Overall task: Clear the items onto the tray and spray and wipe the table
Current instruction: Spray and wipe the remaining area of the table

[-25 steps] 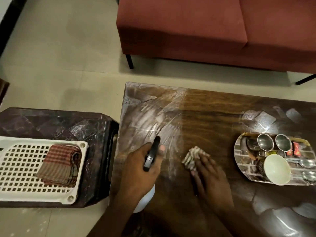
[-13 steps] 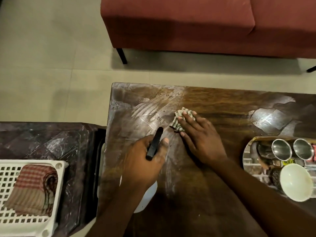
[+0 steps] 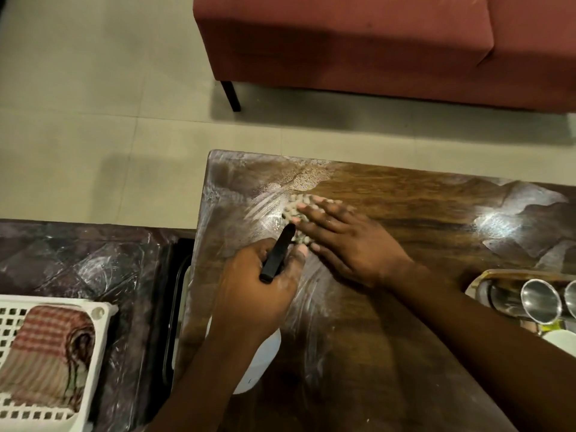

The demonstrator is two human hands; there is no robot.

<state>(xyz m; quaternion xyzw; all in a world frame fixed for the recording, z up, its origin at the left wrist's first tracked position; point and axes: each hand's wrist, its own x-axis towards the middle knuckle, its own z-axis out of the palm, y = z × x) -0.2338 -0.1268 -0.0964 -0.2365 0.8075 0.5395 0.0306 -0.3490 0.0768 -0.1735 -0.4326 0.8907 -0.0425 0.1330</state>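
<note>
Fingers (image 3: 314, 210) of the right hand (image 3: 349, 244) lie flat and spread, pressing a crumpled pale checked cloth (image 3: 294, 210) onto the dark wooden worktop (image 3: 405, 213). Just beside them, the left hand (image 3: 258, 291) is wrapped around a white plastic spray bottle (image 3: 261, 363), its black trigger head (image 3: 277, 254) pointing toward the cloth. Whitish wet smears surround the fingers on the wood. Right of the right forearm, an oval metal tray (image 3: 480, 282) carries two steel cups (image 3: 540, 300). Left of the left hand, a white perforated plastic basket (image 3: 93, 363) holds a folded red checked towel (image 3: 46, 347).
</note>
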